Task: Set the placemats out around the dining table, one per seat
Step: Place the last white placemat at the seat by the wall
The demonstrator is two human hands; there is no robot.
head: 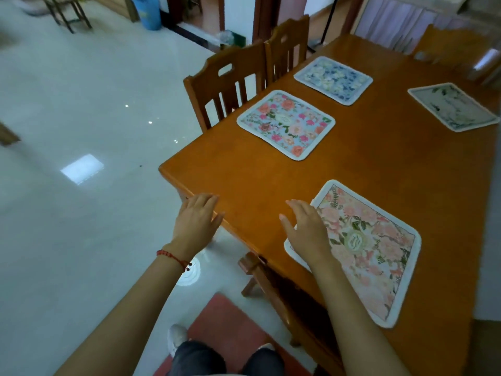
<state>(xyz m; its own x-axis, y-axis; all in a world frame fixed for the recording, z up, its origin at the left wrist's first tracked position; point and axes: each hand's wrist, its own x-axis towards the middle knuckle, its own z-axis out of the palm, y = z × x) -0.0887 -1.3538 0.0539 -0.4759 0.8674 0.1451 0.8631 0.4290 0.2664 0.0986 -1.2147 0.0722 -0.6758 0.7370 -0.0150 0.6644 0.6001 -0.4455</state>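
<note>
4 mats on desk (271, 185), right hand (306, 234) flat on pink mat (363, 251), fingers spread, left hand (196, 221) at desk edge, fingers loose, holding nothing

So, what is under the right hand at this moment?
The right hand is over the left edge of the pink floral placemat, which lies on the wooden table. The hand covers that part of the mat's border, so contact cannot be confirmed.
</note>
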